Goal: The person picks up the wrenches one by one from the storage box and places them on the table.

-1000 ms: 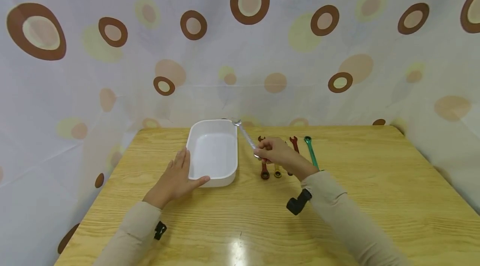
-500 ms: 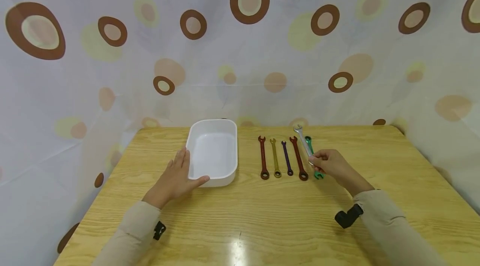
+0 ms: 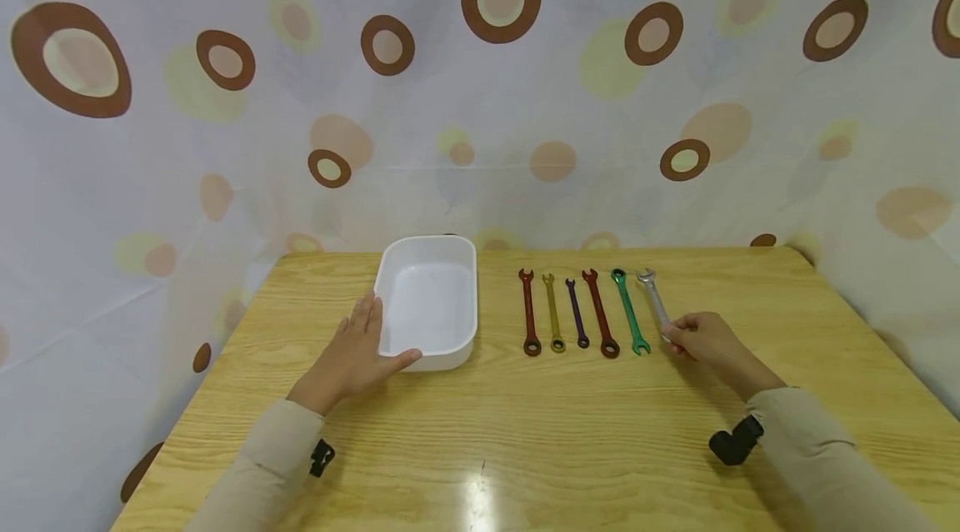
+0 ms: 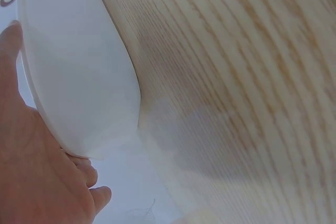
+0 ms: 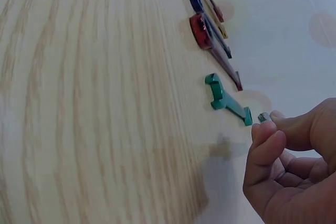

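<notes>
My right hand (image 3: 705, 344) pinches the near end of a silver wrench (image 3: 656, 300) between thumb and fingers, at the right end of a row of wrenches. In the right wrist view the fingers (image 5: 268, 148) hide most of this wrench, and only its tip shows. Beside it lies a green wrench (image 3: 629, 311). My left hand (image 3: 352, 361) rests with straight, spread fingers against the left side and near corner of a white rectangular tub (image 3: 431, 363). The left wrist view shows the tub's outer wall (image 4: 84, 72) with the thumb and fingers along its rim.
Left of the green wrench lie a dark red wrench (image 3: 601, 313), a small purple wrench (image 3: 577, 313), a yellow wrench (image 3: 553, 313) and another red wrench (image 3: 528, 313). The wooden table (image 3: 525, 432) ends at a patterned cloth (image 3: 555, 82) behind.
My right hand has carried the silver wrench rightward from near the tub, past the other wrenches, and lowered it right of the green one. The left hand has stayed at the tub.
</notes>
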Tool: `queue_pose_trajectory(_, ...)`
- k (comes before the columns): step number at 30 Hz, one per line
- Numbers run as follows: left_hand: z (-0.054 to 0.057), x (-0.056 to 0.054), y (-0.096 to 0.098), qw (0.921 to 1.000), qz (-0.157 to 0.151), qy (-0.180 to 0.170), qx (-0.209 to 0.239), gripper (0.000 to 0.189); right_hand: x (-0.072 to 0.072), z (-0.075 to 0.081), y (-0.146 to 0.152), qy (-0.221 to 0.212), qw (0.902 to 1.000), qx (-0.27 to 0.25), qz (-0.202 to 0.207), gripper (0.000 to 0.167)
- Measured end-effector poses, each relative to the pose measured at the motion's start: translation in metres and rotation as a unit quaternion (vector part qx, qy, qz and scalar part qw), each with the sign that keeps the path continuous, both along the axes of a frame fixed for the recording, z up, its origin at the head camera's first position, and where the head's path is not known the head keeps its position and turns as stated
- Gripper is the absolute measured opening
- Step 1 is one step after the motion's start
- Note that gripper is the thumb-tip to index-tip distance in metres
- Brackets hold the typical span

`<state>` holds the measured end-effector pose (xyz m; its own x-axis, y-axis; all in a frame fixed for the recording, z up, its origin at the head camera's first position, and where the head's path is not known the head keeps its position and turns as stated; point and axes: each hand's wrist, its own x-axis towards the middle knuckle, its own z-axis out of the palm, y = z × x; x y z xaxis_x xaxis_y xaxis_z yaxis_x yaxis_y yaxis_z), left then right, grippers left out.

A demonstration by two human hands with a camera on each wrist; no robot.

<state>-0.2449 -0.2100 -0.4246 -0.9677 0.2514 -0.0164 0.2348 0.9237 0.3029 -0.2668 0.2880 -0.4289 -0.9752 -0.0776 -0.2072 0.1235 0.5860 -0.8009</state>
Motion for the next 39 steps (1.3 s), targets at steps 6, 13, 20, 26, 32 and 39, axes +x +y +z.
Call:
queue_pose_trajectory(6, -0.001, -0.001, 0.0, 1.0, 0.0, 0.002, -0.002, 0.12, -0.002, -0.004, 0.005, -0.009, 1.0, 0.0, 0.002, 0.029)
queue_pose_trajectory(13, -0.001, 0.0, 0.0, 1.0, -0.003, 0.008, -0.002, 0.118, -0.004, -0.007, 0.006, -0.01, 0.9997, 0.023, 0.005, 0.028)
queue_pose_trajectory(20, 0.0, 0.0, 0.001, 0.9999, -0.005, 0.011, -0.002, 0.116, -0.006, -0.007, 0.007, 0.011, 0.9955, 0.092, 0.024, 0.027)
queue_pose_trajectory(26, 0.0, 0.0, 0.0, 0.9999, -0.005, 0.011, -0.002, 0.116, -0.009, -0.007, 0.009, 0.052, 0.9819, 0.173, 0.056, 0.031)
queue_pose_trajectory(32, 0.001, 0.002, 0.001, 0.9999, -0.006, 0.013, -0.003, 0.115, -0.012, -0.004, 0.007, 0.089, 0.967, 0.228, 0.071, 0.036)
queue_pose_trajectory(39, 0.004, 0.003, 0.002, 0.9999, -0.007, 0.011, 0.001, 0.115, -0.013, -0.004, 0.003, 0.087, 0.9657, 0.238, 0.057, 0.038)
